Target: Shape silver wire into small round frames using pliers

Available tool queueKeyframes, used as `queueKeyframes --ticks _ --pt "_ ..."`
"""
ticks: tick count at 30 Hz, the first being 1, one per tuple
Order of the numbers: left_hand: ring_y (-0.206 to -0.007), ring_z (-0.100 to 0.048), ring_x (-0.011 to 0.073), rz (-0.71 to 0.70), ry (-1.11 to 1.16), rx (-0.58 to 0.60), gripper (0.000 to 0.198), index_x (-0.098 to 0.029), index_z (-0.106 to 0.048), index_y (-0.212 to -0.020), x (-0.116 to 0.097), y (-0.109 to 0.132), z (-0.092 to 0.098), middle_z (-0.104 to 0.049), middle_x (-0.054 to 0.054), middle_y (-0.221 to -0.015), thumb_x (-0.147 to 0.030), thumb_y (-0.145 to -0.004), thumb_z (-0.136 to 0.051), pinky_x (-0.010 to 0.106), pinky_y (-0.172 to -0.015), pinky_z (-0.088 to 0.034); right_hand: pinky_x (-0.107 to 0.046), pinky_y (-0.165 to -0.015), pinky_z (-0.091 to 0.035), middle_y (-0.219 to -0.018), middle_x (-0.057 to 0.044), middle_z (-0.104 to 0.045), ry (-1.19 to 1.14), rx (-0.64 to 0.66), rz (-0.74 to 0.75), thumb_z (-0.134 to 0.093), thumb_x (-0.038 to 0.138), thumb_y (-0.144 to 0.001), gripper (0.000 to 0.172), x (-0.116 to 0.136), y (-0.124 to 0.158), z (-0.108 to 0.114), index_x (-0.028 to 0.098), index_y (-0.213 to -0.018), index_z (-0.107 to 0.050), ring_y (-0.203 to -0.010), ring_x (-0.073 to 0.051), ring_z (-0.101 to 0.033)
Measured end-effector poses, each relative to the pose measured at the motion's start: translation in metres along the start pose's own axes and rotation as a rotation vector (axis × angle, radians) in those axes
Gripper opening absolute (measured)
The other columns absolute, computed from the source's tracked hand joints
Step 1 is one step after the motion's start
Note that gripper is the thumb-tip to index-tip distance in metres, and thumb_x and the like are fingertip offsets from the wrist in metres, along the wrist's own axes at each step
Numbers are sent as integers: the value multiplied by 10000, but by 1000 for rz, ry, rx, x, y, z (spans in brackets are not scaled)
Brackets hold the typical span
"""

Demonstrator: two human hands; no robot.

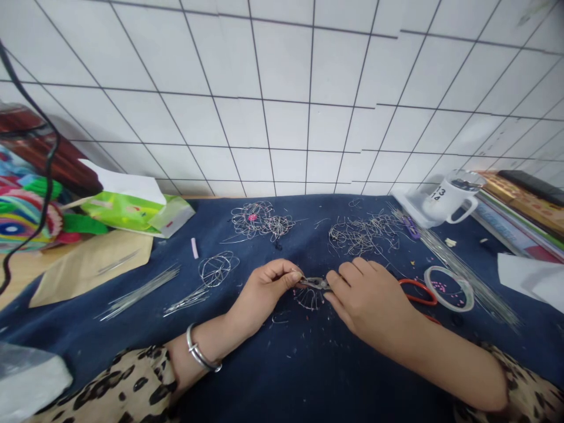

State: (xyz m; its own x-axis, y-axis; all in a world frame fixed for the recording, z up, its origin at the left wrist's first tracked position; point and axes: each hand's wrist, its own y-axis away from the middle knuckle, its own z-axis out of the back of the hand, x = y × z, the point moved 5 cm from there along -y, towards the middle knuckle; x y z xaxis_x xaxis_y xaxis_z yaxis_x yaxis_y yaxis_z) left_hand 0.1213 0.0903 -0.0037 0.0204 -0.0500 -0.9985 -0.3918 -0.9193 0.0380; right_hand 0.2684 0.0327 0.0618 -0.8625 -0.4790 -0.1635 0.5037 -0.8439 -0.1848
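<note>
My left hand (275,288) is closed in a pinch at the end of a small fan-shaped wire piece with pink beads (311,299). My right hand (365,294) is wrapped round a pair of pliers (318,283), whose metal jaws point left and meet the work at my left fingertips. The wire piece hangs just below the jaws. Red-orange handles (418,292) show behind my right hand; whether they belong to the pliers I cannot tell. A bent bit of wire (280,319) lies below my left hand on the dark blue cloth (317,376).
Tangled wire heaps (363,234) and wire shapes with a pink spot (253,218) lie behind my hands. Straight wires (138,292) lie left, more (471,273) right. A clear ring-shaped dish (470,294) with pink beads and a white mug (453,200) stand right.
</note>
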Motion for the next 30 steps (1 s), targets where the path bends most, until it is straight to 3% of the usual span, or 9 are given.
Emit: queueKeyframes --ticks 8,21,30 --pt "-715 -535 122 -47 -28 -5 123 -159 -627 -778 -5 0 0 -617 7 -737 -263 -817 -575 238 -697 -418 -331 -622 -212 -776 -43 -505 2 -9 -3 -422 322 -868 182 0 0 4 190 -897 -544 -737 -202 -407" --pt "-743 -594 155 -3 26 4 128 -156 -614 -804 -1 0 1 -641 21 -739 -279 -814 -581 291 -748 -442 -324 -625 -223 -772 -49 -504 -21 -3 -42 -420 328 -864 189 -2 -1 2 191 -884 -549 -735 -197 -408" --pt "-798 -559 154 -60 -90 -33 120 -163 -632 -809 -4 1 3 -638 30 -835 -274 -805 -587 283 -757 -429 -323 -629 -235 -767 -49 -508 -11 -33 -35 -440 321 -854 179 0 0 7 186 -875 -555 -738 -195 -413"
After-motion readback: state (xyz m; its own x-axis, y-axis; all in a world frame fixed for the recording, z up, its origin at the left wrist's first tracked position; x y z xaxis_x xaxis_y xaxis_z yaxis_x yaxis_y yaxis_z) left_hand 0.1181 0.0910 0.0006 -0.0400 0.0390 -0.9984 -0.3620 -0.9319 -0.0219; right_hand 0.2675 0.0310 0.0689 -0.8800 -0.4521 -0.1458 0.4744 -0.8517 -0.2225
